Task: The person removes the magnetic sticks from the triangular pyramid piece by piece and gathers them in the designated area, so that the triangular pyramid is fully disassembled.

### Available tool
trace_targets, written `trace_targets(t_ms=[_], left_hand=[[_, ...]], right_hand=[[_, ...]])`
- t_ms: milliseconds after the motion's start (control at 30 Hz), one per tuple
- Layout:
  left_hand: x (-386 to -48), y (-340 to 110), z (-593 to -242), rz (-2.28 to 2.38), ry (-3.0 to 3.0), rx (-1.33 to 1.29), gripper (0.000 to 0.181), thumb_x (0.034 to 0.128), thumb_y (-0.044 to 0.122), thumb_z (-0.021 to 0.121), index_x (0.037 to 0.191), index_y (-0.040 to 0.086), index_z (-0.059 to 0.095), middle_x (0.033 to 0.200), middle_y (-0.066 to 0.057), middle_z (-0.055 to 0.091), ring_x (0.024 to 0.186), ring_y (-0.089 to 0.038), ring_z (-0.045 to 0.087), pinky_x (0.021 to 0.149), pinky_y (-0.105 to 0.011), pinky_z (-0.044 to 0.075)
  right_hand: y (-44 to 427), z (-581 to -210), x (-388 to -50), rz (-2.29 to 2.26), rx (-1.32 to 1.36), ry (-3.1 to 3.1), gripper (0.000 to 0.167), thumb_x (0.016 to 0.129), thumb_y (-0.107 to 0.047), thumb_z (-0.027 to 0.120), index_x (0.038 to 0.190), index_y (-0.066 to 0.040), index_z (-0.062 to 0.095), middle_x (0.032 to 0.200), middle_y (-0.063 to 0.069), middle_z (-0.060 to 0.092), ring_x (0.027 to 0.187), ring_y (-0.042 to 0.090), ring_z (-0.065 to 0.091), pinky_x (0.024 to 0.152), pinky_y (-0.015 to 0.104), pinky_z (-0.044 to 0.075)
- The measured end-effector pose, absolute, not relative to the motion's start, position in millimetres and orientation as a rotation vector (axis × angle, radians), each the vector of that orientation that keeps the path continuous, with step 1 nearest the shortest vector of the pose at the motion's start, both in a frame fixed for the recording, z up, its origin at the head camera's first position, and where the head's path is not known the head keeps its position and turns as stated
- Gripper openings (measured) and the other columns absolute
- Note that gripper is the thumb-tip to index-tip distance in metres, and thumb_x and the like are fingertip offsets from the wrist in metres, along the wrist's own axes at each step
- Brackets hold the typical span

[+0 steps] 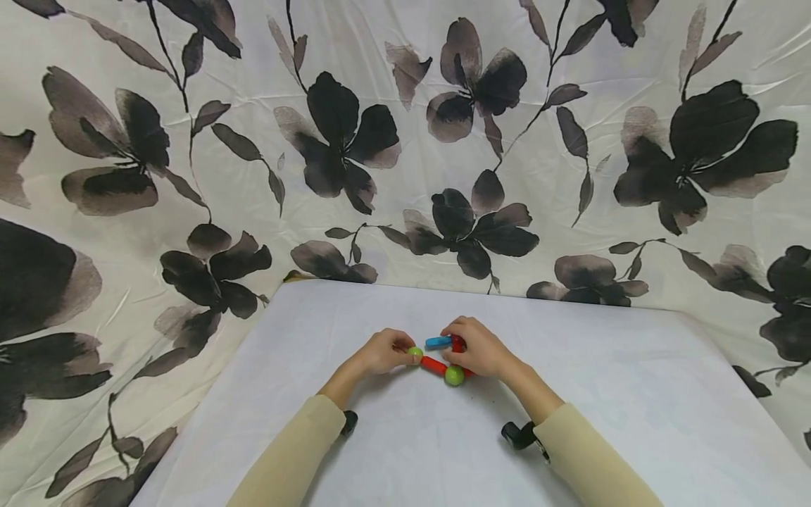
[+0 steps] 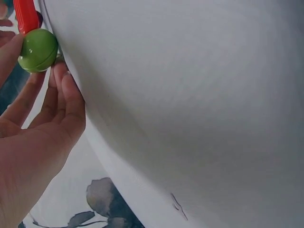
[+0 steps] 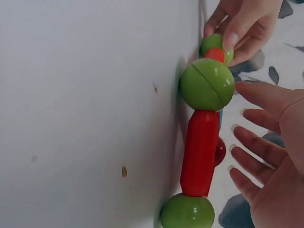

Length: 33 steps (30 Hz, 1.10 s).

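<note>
Several green balls and red rods lie joined in a chain on the white table. In the head view, my left hand [image 1: 384, 351] pinches the green ball [image 1: 415, 352] at the chain's left end; the left wrist view shows that green ball [image 2: 38, 50] between thumb and fingers. A red rod [image 1: 434, 365] leads from it to a middle green ball [image 1: 454, 375]. My right hand [image 3: 278, 137] has its fingers extended beside the chain, the thumb tip close to the middle ball. In the right wrist view, a second red rod [image 3: 199, 153] runs to another green ball [image 3: 187, 213].
A blue piece [image 1: 438, 343] and a red ball [image 1: 457, 339] lie behind the chain, by the right hand's fingers. The white table [image 1: 570, 422] reaches back to a cloth [image 1: 405, 176] with dark flowers. Small marks spot the table surface.
</note>
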<state>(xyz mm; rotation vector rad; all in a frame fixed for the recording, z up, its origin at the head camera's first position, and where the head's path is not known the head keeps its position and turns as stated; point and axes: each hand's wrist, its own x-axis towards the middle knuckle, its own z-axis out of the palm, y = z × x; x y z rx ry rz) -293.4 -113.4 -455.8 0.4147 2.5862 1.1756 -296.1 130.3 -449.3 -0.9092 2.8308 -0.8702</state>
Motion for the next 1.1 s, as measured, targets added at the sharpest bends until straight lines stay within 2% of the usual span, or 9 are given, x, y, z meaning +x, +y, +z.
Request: trace_targets(t_ms=[200, 400, 533, 733, 900, 1100], left_hand=[[-292.2, -114.4, -455.7, 1.174, 2.589, 0.431, 0.027, 0.0914, 0.018, 0.078, 0.112, 0.001, 0.072, 0.097, -0.002, 0.068, 0.088, -0.016, 0.058, 0.080, -0.030, 0.049], [-292.8, -115.9, -456.2, 1.181, 2.577, 0.433, 0.027, 0.0912, 0.018, 0.079, 0.112, 0.001, 0.072, 0.097, -0.002, 0.068, 0.088, -0.016, 0.058, 0.081, -0.031, 0.049], [-293.3, -116.1, -457.1, 1.181, 2.573, 0.428, 0.026, 0.0911, 0.019, 0.079, 0.111, 0.003, 0.073, 0.097, -0.001, 0.067, 0.088, -0.016, 0.057, 0.081, -0.031, 0.048], [-294.6, -116.9, -459.7, 1.180, 2.584, 0.430, 0.025, 0.0907, 0.019, 0.080, 0.110, 0.004, 0.073, 0.096, -0.001, 0.068, 0.087, -0.015, 0.058, 0.080, -0.030, 0.048], [-293.2, -117.3, -459.4, 1.191, 2.575, 0.426, 0.025, 0.0907, 0.018, 0.079, 0.110, 0.003, 0.072, 0.098, -0.002, 0.068, 0.088, -0.015, 0.059, 0.080, -0.030, 0.049], [-292.7, -116.1, -458.9, 1.195, 2.573, 0.420, 0.026, 0.0909, 0.019, 0.079, 0.111, 0.004, 0.072, 0.099, -0.002, 0.068, 0.089, -0.015, 0.059, 0.080, -0.031, 0.050]], right_hand=[[127.8, -449.4, -285.8, -0.887, -0.976, 2.799, 0.035, 0.091, -0.015, 0.076, 0.121, 0.002, 0.069, 0.118, 0.016, 0.067, 0.108, 0.030, 0.060, 0.096, 0.048, 0.050], [118.4, -454.6, -279.8, -0.893, -0.999, 2.773, 0.037, 0.092, -0.018, 0.078, 0.124, -0.003, 0.071, 0.111, 0.009, 0.069, 0.092, 0.023, 0.061, 0.081, 0.034, 0.051], [111.3, -457.0, -278.6, -0.887, -0.994, 2.767, 0.034, 0.092, -0.018, 0.078, 0.121, -0.002, 0.072, 0.106, 0.006, 0.072, 0.078, 0.015, 0.060, 0.074, 0.028, 0.050], [102.4, -461.3, -280.2, -0.869, -0.946, 2.793, 0.024, 0.091, -0.018, 0.079, 0.110, -0.004, 0.077, 0.101, 0.002, 0.075, 0.081, 0.013, 0.061, 0.074, 0.029, 0.051], [99.0, -464.9, -282.5, -0.868, -0.928, 2.771, 0.012, 0.092, -0.016, 0.078, 0.101, -0.007, 0.079, 0.087, -0.004, 0.072, 0.072, 0.010, 0.056, 0.066, 0.026, 0.047], [98.2, -464.5, -282.8, -0.869, -0.905, 2.752, 0.009, 0.093, -0.015, 0.077, 0.099, -0.008, 0.079, 0.081, -0.006, 0.069, 0.069, 0.009, 0.053, 0.063, 0.024, 0.045]])
